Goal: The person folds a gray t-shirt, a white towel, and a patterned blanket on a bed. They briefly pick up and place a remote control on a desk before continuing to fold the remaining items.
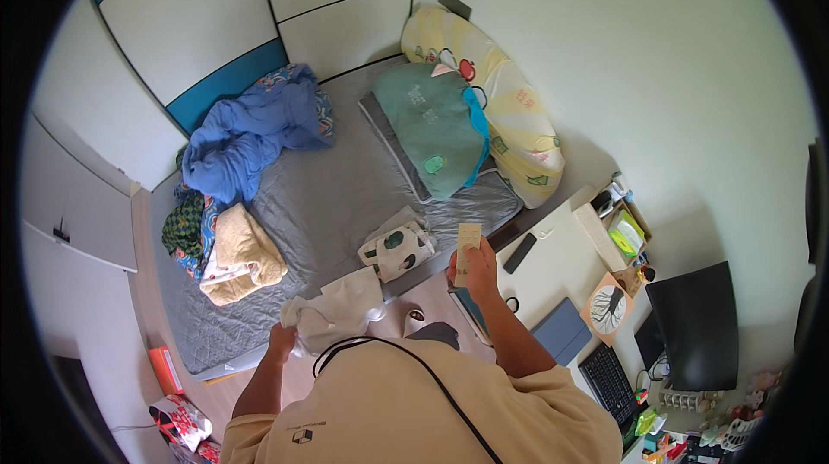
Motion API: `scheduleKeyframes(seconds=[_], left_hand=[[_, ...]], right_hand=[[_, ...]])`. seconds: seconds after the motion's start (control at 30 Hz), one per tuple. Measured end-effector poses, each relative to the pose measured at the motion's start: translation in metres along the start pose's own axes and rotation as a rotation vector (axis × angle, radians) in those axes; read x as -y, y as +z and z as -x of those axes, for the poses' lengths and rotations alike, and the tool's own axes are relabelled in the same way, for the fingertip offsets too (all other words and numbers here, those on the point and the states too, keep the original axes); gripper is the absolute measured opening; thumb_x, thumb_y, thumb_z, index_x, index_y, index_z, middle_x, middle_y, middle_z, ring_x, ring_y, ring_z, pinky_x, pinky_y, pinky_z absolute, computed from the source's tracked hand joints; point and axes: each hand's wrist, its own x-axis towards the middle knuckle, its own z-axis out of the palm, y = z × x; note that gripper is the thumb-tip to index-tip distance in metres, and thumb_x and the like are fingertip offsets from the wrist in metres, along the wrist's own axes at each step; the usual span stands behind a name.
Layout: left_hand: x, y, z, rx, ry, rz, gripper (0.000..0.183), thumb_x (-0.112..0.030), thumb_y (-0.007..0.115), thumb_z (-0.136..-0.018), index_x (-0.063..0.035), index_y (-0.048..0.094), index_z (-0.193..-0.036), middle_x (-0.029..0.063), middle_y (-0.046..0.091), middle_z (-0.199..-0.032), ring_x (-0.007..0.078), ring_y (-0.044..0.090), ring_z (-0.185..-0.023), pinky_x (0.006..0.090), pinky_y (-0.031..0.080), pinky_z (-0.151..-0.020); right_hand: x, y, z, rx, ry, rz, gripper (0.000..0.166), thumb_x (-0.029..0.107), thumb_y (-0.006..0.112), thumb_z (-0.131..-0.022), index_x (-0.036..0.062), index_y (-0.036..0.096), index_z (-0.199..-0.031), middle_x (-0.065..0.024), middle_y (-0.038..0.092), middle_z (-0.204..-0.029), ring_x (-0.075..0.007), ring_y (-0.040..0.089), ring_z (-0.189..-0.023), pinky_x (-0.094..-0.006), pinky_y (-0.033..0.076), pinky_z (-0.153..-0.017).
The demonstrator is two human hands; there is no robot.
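My left hand (282, 342) grips the edge of a crumpled white bag (337, 312), which looks like thin plastic and hangs by the bed's near side. In my right hand (480, 269) is a flat cream-coloured oblong item (469, 240) with rows of small marks. It is too small to tell what it is. Just beyond the bag, a folded white cloth with dark green patches (405, 256) lies on the bed's edge. The grey mattress (324, 205) spreads out before me. My right hand is above the gap between the bed and the white desk (550, 269).
A blue quilt (252, 133) and a beige blanket (243, 250) are heaped on the bed's left. A green pillow (427, 127) leans near a yellow cushion (511, 107). The desk holds a black case (520, 253), a blue-grey folder (562, 331), a keyboard (609, 383) and a monitor (696, 328).
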Motion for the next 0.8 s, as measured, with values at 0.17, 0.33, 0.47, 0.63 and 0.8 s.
scheduleKeyframes(seconds=[0.17, 0.33, 0.47, 0.63, 0.8], left_hand=[[-0.038, -0.021, -0.033, -0.133, -0.144, 0.534, 0.028, -0.012, 0.061, -0.079, -0.0007, 0.068, -0.103, 0.0102, 0.066, -0.088, 0.0239, 0.061, -0.077, 0.0386, 0.049, -0.072], [-0.093, -0.042, -0.081, -0.05, -0.03, 0.56, 0.03, -0.012, 0.064, -0.079, -0.0016, 0.064, -0.108, 0.0097, 0.065, -0.094, 0.0236, 0.061, -0.085, 0.0381, 0.049, -0.077], [-0.145, -0.029, -0.13, -0.044, 0.114, 0.595, 0.029, -0.012, 0.064, -0.082, -0.0029, 0.064, -0.109, 0.0076, 0.065, -0.097, 0.0213, 0.062, -0.089, 0.0362, 0.049, -0.081], [-0.217, 0.017, -0.214, -0.007, 0.315, 0.59, 0.024, -0.012, 0.062, -0.086, -0.0041, 0.065, -0.108, 0.0049, 0.066, -0.097, 0.0182, 0.063, -0.09, 0.034, 0.049, -0.081], [-0.289, 0.081, -0.313, -0.029, 0.344, 0.492, 0.023, -0.015, 0.061, -0.088, -0.0034, 0.067, -0.107, 0.0062, 0.069, -0.096, 0.0211, 0.065, -0.088, 0.0361, 0.05, -0.08]], right_hand=[[-0.032, 0.042, -0.007, 0.007, 0.113, 0.028, 0.02, 0.019, 0.046, -0.1, 0.0079, 0.056, -0.112, -0.008, 0.062, -0.075, -0.0173, 0.061, -0.057, -0.0323, 0.052, -0.051], [-0.062, 0.062, -0.013, 0.015, 0.205, 0.168, 0.019, 0.019, 0.048, -0.099, 0.0076, 0.056, -0.112, -0.009, 0.062, -0.075, -0.0185, 0.062, -0.056, -0.0329, 0.053, -0.051], [-0.072, 0.058, -0.032, 0.02, 0.258, 0.241, 0.02, 0.019, 0.048, -0.099, 0.0067, 0.056, -0.113, -0.0095, 0.062, -0.076, -0.0188, 0.062, -0.057, -0.0334, 0.053, -0.051], [-0.075, 0.038, -0.079, -0.026, 0.346, 0.312, 0.021, 0.02, 0.05, -0.1, 0.0064, 0.056, -0.114, -0.0093, 0.062, -0.078, -0.0189, 0.062, -0.059, -0.0342, 0.053, -0.053], [-0.074, 0.004, -0.158, 0.0, 0.399, 0.331, 0.021, 0.021, 0.053, -0.101, 0.0054, 0.054, -0.115, -0.0086, 0.062, -0.08, -0.0183, 0.063, -0.062, -0.0349, 0.053, -0.055]])
